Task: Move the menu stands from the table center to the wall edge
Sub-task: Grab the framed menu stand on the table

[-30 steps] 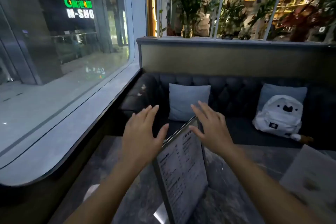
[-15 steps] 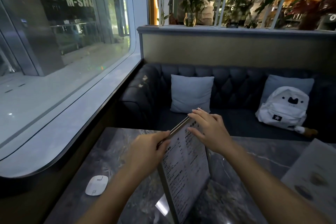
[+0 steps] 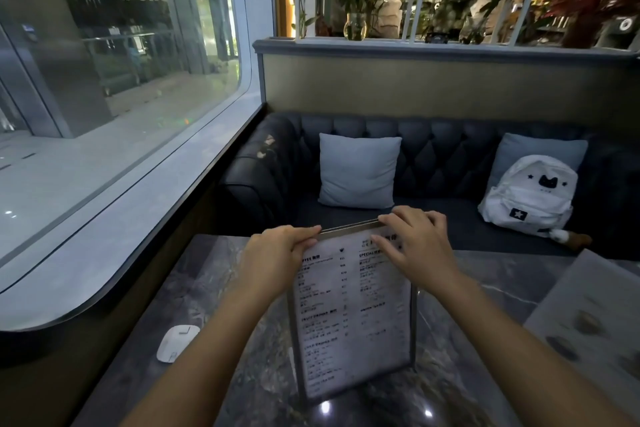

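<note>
A small white device (image 3: 177, 343) lies on the dark marble table (image 3: 214, 274) at near left, by the window side. Left hand (image 3: 277, 260) curls over the top-left corner of the menu stand (image 3: 353, 319), thumb & fingers pinching its top edge. The stand sits upright at table center, printed face toward the camera. Right hand (image 3: 417, 246) rests on the top-right corner, fingers loosely bent over the rim, thumb on the front. A 2nd menu stand (image 3: 588, 322) shows at far right; pillow (image 3: 358, 170) & white backpack (image 3: 530, 194) on the sofa beyond.
</note>
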`<state>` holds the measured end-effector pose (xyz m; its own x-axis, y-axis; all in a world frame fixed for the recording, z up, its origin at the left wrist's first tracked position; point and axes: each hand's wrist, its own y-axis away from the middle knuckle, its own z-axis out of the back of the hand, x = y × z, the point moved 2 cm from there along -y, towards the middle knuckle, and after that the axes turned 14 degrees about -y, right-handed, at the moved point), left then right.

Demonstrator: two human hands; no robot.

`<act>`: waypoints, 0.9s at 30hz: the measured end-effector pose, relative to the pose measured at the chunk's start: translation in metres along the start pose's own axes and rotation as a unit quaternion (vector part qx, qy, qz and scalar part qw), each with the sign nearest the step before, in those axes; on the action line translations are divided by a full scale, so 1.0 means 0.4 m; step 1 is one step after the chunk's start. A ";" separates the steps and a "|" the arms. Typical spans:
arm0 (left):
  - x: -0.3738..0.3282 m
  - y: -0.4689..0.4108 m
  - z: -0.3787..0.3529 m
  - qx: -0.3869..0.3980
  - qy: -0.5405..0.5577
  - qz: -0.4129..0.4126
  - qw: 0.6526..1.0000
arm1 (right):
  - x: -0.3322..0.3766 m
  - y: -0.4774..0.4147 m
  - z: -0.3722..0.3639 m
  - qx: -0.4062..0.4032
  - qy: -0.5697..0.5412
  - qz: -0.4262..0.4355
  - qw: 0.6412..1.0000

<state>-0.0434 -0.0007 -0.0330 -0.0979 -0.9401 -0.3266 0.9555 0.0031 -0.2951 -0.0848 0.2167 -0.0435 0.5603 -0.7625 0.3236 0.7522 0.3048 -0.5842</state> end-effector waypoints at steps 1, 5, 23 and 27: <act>-0.001 -0.008 -0.004 -0.004 0.004 -0.003 1.000 | -0.003 0.008 0.007 -0.009 0.008 -0.003 1.000; -0.015 -0.039 -0.018 -0.018 0.001 -0.027 0.999 | -0.012 0.034 0.028 -0.024 0.028 -0.026 0.999; -0.022 -0.090 -0.043 0.008 0.017 -0.066 0.998 | -0.005 0.068 0.060 -0.048 0.050 -0.058 0.996; -0.028 -0.085 -0.039 0.027 0.008 -0.060 0.998 | -0.001 0.070 0.077 -0.029 0.046 -0.044 0.998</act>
<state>-0.0790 0.0151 -0.0333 -0.2163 -0.9272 -0.3057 0.9504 -0.1283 -0.2834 -0.0534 0.2433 -0.0370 0.4576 -0.8345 0.3071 0.7740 0.2039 -0.5994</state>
